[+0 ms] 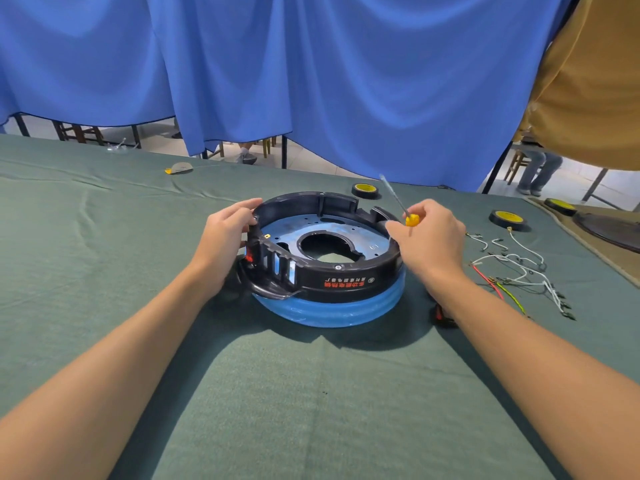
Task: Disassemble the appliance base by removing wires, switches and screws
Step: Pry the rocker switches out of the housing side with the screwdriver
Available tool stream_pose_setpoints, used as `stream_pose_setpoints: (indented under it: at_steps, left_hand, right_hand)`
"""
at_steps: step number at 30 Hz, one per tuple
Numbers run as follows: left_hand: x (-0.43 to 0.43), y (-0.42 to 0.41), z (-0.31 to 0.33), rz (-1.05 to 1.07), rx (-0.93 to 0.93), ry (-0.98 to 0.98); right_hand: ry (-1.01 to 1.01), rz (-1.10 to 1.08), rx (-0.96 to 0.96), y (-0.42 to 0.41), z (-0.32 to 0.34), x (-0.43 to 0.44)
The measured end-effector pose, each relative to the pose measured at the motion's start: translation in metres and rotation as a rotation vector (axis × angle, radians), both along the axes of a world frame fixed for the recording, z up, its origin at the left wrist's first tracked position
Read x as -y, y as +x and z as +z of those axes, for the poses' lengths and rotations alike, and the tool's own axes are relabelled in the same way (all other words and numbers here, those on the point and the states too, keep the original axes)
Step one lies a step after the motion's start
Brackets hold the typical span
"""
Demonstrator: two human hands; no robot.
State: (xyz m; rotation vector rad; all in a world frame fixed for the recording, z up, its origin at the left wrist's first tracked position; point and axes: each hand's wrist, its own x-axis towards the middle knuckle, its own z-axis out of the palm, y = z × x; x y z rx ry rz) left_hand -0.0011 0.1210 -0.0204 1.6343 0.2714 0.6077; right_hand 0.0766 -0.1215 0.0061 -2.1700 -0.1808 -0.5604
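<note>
The round appliance base (346, 282), black plastic over a blue lower ring, lies upside down on the green cloth at centre. A silver screw (338, 267) sits on its near rim. My left hand (227, 233) grips the base's left rim beside a red switch (248, 258). My right hand (429, 237) holds a screwdriver (411, 220) by its yellow handle over the right rim, its shaft pointing up and away. Loose white, red and green wires (519, 271) lie on the cloth to the right.
Two tape rolls (365, 190) (507, 220) sit behind and right of the base. A small black and red part (440, 315) lies under my right forearm. A dark round object (613, 230) is at the far right. A blue curtain (311, 81) hangs behind the table.
</note>
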Motion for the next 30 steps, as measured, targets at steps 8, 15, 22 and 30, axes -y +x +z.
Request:
stream_pose_setpoints:
  at_steps: [8, 15, 22, 30]
  left_hand:
    - [0.0, 0.0, -0.006, 0.041, 0.01, 0.14]
    - [-0.004, -0.002, -0.006, 0.042, 0.013, 0.252]
    - [0.011, 0.001, -0.01, 0.164, 0.037, 0.399]
    - [0.015, 0.002, -0.007, -0.037, 0.08, 0.195]
  right_hand:
    - [-0.093, -0.103, 0.183, -0.006, 0.003, -0.007]
    - [-0.181, 0.335, 0.564, -0.075, 0.004, 0.013]
    - [-0.524, 0.689, 0.335, -0.105, -0.014, 0.019]
    - [-0.466, 0.651, 0.305, -0.11, -0.017, 0.002]
